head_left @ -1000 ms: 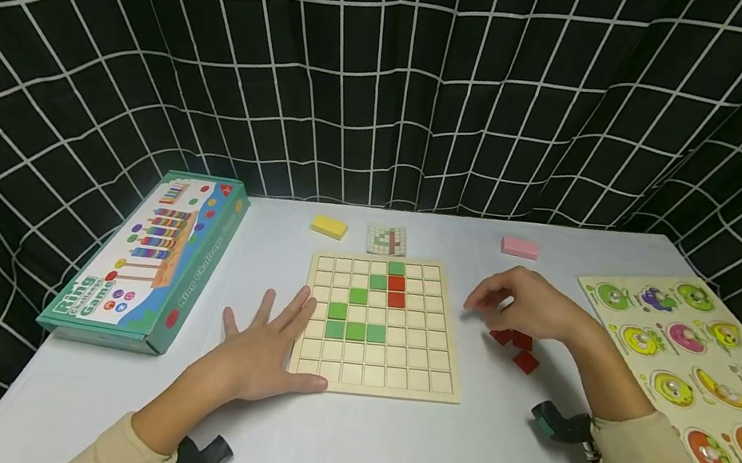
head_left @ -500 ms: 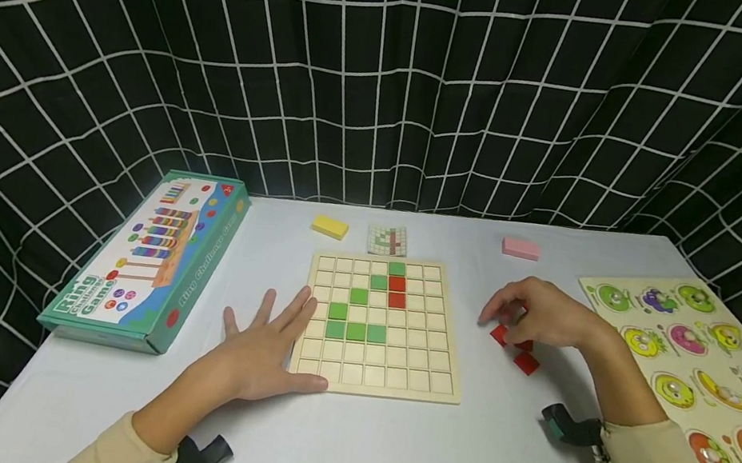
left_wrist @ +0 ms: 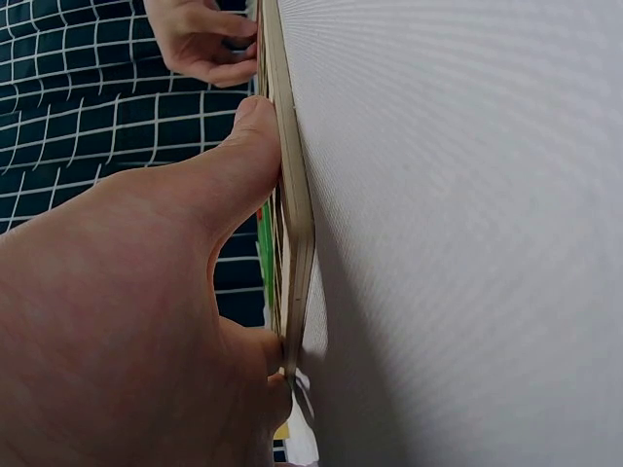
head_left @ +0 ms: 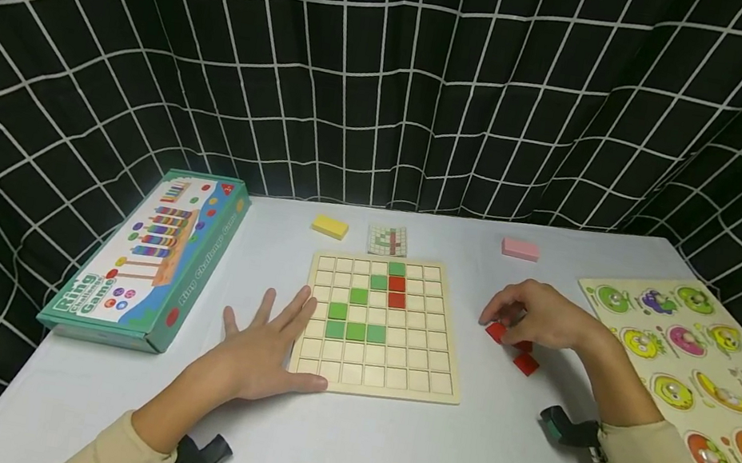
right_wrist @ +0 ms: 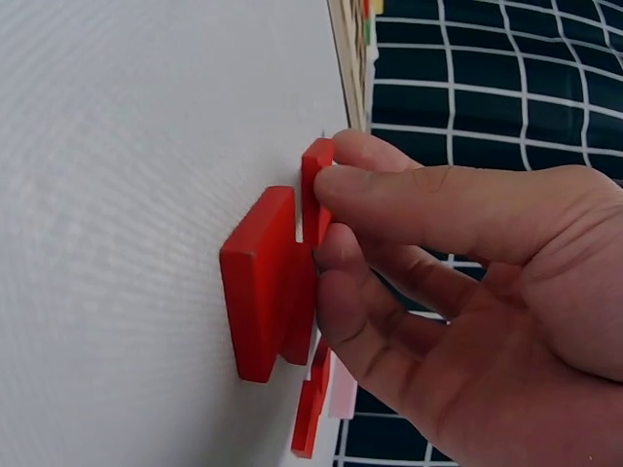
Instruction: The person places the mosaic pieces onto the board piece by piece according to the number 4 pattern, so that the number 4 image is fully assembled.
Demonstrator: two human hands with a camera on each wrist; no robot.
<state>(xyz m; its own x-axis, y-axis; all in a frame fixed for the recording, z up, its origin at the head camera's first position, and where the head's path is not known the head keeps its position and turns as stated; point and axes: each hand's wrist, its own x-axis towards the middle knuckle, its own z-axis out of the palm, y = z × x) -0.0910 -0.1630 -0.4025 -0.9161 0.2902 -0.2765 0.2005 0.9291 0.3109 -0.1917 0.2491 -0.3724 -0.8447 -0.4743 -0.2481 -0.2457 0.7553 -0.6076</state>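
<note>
A wooden grid board (head_left: 391,380) lies on the white table with several green tiles (head_left: 355,331) and two red tiles (head_left: 396,291) in its squares. My left hand (head_left: 252,358) rests against its left side, fingers spread; in the left wrist view the thumb lies along the board's edge (left_wrist: 295,219). Right of the board, my right hand (head_left: 543,315) pinches a red tile (head_left: 496,332) between thumb and fingers. Loose red tiles (head_left: 526,364) lie beneath and beside that hand, partly hidden by it. The right wrist view shows a red tile (right_wrist: 258,292) close below the fingertips.
A small pattern card (head_left: 387,241) lies behind the board, with a yellow block (head_left: 330,227) to its left and a pink block (head_left: 520,249) to its right. A green game box (head_left: 148,261) lies at left. A fruit puzzle board (head_left: 698,372) covers the right side.
My right hand has moved right and down from beside the board to the red tiles, and has taken hold of one, which has shifted slightly left. My left hand has stayed put.
</note>
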